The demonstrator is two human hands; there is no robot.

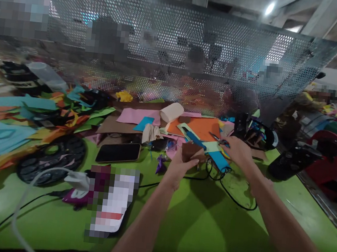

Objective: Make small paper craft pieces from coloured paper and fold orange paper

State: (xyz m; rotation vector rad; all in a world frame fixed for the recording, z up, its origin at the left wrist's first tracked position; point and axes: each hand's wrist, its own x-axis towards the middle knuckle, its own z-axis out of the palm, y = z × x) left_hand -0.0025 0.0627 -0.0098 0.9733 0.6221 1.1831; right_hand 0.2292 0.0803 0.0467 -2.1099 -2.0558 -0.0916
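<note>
Near the middle of the green table (192,241), my left hand (179,167) grips a folded piece of brown paper (191,150) between thumb and fingers. Farther right, my right hand (239,151) is closed around the handle end of a small pair of scissors (219,139). Their metal tip points left, over an orange sheet (198,127). Beneath the right hand lie a blue strip (217,160) and a pale green strip (212,146). A small purple piece (160,164) rests left of my left hand.
A black phone (118,153) and a lit phone (115,204) lie to the left. Cables (238,204) cross the table. A round black tray (52,160) and piled coloured sheets (23,102) cover the left side. A perforated metal screen (162,69) stands behind; a black object (295,161) is at right.
</note>
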